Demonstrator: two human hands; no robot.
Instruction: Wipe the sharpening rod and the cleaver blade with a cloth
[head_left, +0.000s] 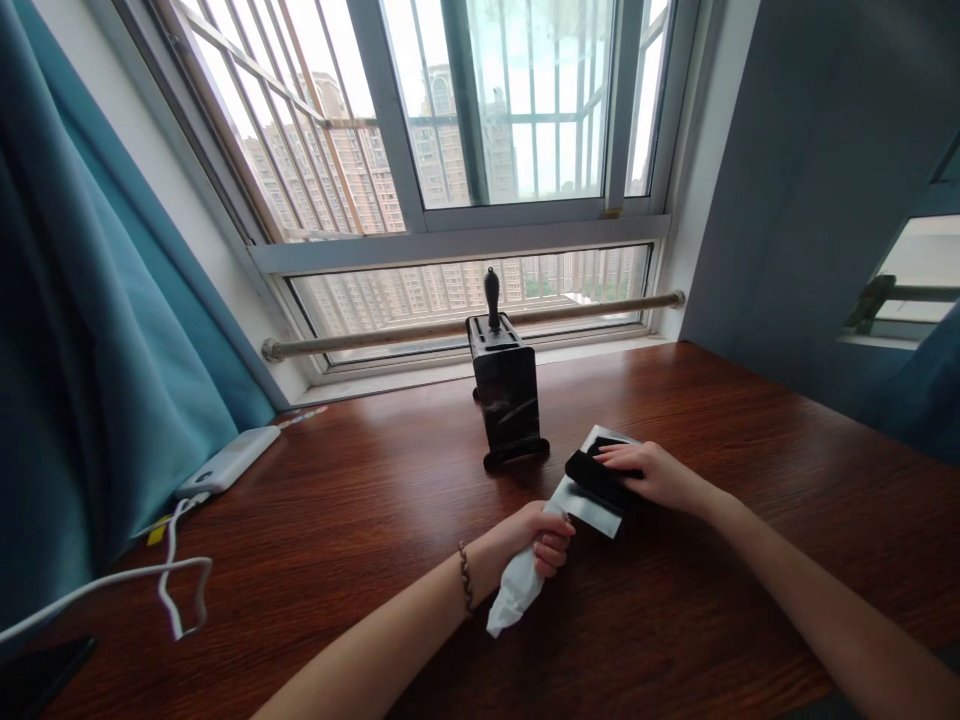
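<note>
My left hand [541, 537] is closed around a crumpled white tissue or cloth [517, 590], whose loose end hangs towards me. Just beyond that fist lies a flat, shiny silver piece like a wide blade [594, 512]; whether the tissue wraps its handle is hidden. My right hand [660, 475] holds a dark oblong block [600, 480] across the silver piece, fingers curled over its top. Behind both hands stands a glossy black knife block [508, 400], with one black handle [492, 300] sticking up from its slotted top.
The brown wooden table [375, 470] reaches to a barred window. At left are a white power bank [229, 462], a white cable [171, 570], a dark flat device [45, 680] and a blue curtain [112, 300]. A metal rail [390, 335] crosses the window's bottom.
</note>
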